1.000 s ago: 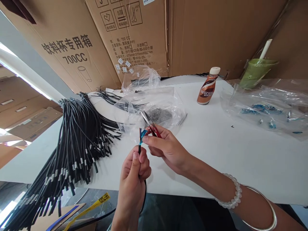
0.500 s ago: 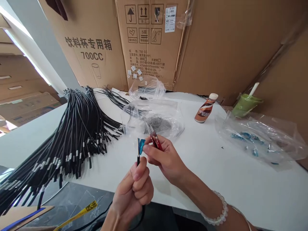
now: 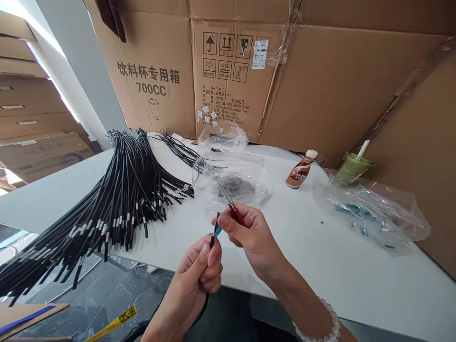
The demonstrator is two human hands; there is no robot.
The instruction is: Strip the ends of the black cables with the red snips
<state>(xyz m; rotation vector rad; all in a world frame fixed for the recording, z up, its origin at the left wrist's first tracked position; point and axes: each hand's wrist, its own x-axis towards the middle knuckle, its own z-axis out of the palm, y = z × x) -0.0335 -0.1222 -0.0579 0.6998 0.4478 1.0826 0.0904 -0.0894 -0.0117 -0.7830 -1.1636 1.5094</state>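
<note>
Two forearms reach in from the lower edge, the right one bearing one beaded bracelet (image 3: 335,316) at the wrist. The left hand (image 3: 200,270), thumb uppermost and fingers curled, is closed around one black cable (image 3: 212,241), its stripped end pointing up over the near part of the white table (image 3: 302,256). From that end rise several thin coloured wires (image 3: 215,222), too fine to count, beside one blue foil strip (image 3: 218,231). The right hand (image 3: 249,230), angled inward from the right, has thumb and forefinger at the foil and wires; one pair of red-handled scissors (image 3: 238,214) is held within the same hand, blades pointing up and away. Left of the hands lies one large bundle of black cables (image 3: 128,185), uncounted. Beyond the hands, one clear plastic bag (image 3: 258,166) surrounds a grey pile (image 3: 233,186); at right, another transparent bag (image 3: 402,209) bears blue scraps (image 3: 356,211). Farther back stand one Nescafé bottle (image 3: 298,173), tilted in view, and one green cup (image 3: 351,170) with one straw (image 3: 363,148). Behind, a cardboard carton (image 3: 153,47) marked 700CC carries six printed handling symbols.
</note>
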